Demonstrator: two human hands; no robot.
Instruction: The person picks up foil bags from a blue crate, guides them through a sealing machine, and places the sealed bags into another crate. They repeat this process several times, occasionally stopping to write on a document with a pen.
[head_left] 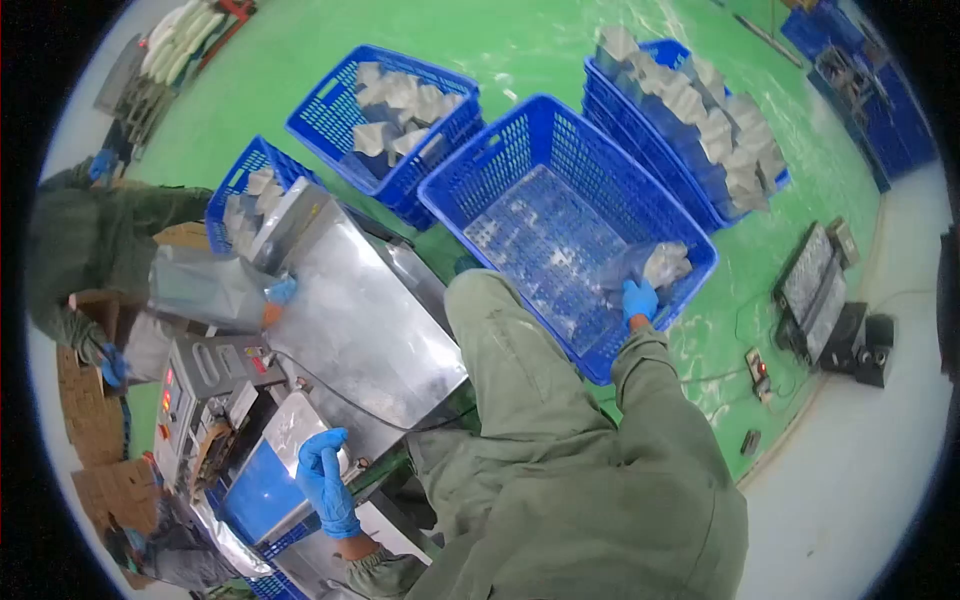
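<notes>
Inside the large blue crate in front of me, my right hand, in a blue glove, is closed on the near side of a clear plastic bag with pale contents. The bag is at the crate's right end. My left hand, also gloved in blue, is held over the machine side at lower left. Its fingers are curled together with nothing visible in them. Beneath it are a blue flat panel and a shiny metal plate.
Filled bags stand in a crate at upper left and a crate stack at upper right. A steel table and a control-box machine are left. A co-worker there handles a clear bag. A power strip lies right.
</notes>
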